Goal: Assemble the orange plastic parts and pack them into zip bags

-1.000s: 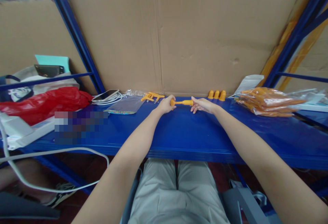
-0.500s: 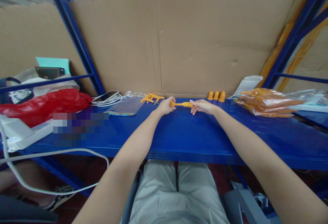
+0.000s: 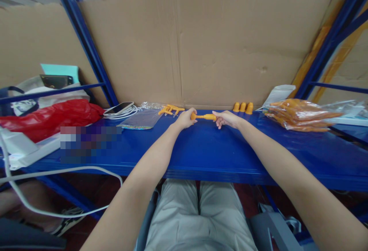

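Observation:
Both my hands hold one orange plastic rod (image 3: 204, 117) just above the blue shelf (image 3: 201, 147), near the cardboard back wall. My left hand (image 3: 186, 118) is closed around its left end. My right hand (image 3: 227, 118) pinches its right end with curled fingers. Left of my left hand lie a few orange T-shaped pieces (image 3: 171, 109). Three small orange caps (image 3: 243, 107) stand upright to the right of my right hand.
A clear bag of orange parts (image 3: 299, 115) lies at the right. At the left are an empty clear bag (image 3: 142, 118), a phone on a coiled white cable (image 3: 119, 108), a red bag (image 3: 48, 117) and white items. Blue rack posts rise on both sides.
Almost nothing differs. Both hands keep hold of the orange rod; my right hand has shifted very slightly along it.

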Tool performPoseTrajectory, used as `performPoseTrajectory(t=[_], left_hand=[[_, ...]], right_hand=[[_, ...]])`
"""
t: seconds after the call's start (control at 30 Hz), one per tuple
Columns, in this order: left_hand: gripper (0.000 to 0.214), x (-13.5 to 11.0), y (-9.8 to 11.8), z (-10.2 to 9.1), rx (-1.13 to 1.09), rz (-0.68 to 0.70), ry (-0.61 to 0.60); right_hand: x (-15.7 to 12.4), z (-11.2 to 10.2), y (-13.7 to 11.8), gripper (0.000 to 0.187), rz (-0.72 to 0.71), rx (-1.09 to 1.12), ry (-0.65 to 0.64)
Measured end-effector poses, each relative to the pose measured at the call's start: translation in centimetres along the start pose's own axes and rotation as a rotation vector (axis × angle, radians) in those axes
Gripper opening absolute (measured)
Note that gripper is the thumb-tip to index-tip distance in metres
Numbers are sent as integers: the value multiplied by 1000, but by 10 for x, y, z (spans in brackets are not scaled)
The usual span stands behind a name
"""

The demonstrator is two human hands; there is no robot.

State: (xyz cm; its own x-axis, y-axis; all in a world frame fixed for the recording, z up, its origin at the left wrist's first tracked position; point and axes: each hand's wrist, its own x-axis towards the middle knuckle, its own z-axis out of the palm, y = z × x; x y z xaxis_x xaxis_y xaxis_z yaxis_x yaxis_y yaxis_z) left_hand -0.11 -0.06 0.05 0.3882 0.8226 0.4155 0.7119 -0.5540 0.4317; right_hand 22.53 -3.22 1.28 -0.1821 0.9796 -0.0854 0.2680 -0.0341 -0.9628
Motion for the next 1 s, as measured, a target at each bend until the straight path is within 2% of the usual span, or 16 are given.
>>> performPoseTrajectory(t=[0.23,0.47,0.57,0.63,0.7,0.87,1.0], left_hand=[[34,0,4,0,65,46,60],[34,-1,5,1,48,-4,32],[34,-1,4,2,55,-2,43],[34,-1,3,2,66,-2,45],[33,-1,2,2,75,-5,42],[33,-2,1,2,93,6,34],[35,-2,3,2,108,27,18]], right_hand=[[-1,1,-1,50,34,28,28],[5,-1,5,50,6,30,-40],[5,-3,5,41,-9,46,-28],[4,-4,6,28,-51,47,-22],[4,-5,9,24,-101,21,-13],[14,-7,19,26,-239,-162,42],[18,-8,21,26,-335,-484,95]])
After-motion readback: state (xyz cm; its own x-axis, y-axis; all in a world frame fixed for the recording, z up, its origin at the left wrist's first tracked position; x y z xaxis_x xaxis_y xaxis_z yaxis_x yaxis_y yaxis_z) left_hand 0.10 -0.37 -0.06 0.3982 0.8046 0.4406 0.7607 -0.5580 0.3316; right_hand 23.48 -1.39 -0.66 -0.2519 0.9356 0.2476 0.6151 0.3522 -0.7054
